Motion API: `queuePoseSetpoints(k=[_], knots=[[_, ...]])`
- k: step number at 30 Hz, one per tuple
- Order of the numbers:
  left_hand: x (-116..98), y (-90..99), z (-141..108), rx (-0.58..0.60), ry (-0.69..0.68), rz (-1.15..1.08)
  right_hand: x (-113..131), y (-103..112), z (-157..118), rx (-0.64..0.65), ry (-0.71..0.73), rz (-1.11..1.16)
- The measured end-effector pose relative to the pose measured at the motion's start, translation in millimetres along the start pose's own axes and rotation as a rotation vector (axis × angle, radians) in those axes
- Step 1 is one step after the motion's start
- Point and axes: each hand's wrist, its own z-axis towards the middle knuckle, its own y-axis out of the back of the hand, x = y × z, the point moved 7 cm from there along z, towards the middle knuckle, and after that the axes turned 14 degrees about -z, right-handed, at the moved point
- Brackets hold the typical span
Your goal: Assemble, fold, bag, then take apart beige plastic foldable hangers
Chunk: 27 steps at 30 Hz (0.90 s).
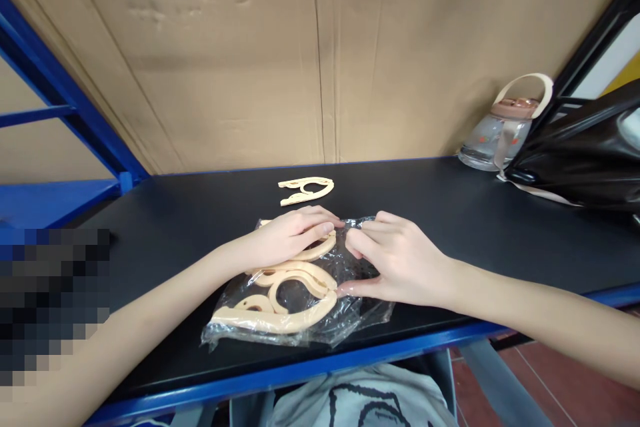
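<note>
A clear plastic bag (350,320) lies near the table's front edge with several cream folding hangers (300,323) inside. My left hand (295,235) rests flat on the bag's upper part, fingers stretched together over a hanger and partly covering it. At the bag's right end is my right hand (400,257), its fingers curled on the crinkled plastic. Its thumb sticks out to the left and touches the film by the tip of a hanger. Beyond both hands, a loose cream folding hanger (327,188) lies folded on the black table (210,213).
A clear water bottle (493,140) with a pinkish lid and a cream handle stands at the back right. Beside it sits a shiny black bag (580,153). Cardboard (225,67) walls off the back, and a blue metal frame (100,120) rises at the left.
</note>
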Motion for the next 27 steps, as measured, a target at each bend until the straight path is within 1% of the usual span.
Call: queuePoseSetpoints(k=[6,10,13,16,18,20,21,24,27], knots=[[2,-1.5,0,-0.001,0.009,0.007,2,-5,0,0.036,-0.028,-0.004],[1,0.3,-1,-0.005,0.053,0.012,-1,-4,4,0.115,-0.013,0.056],[3,11.4,-3,-0.07,0.108,-0.001,-15,2,7,0.171,-0.042,0.108],[9,33.5,-5,-0.185,0.085,0.015,-33,9,8,0.204,-0.073,0.103],[19,53.8,-8,-0.292,0.079,0.075,-43,13,7,0.2,-0.091,0.067],[34,74.0,-13,-0.385,0.122,0.157,-49,16,6,0.182,-0.116,0.035],[43,81.8,-16,-0.404,0.155,0.208,-51,17,6,0.175,-0.127,0.028],[68,96.5,-22,-0.403,0.255,0.316,-51,16,5,0.164,-0.133,0.033],[88,98.0,-22,-0.356,0.357,0.377,-48,14,5,0.162,-0.125,0.076]])
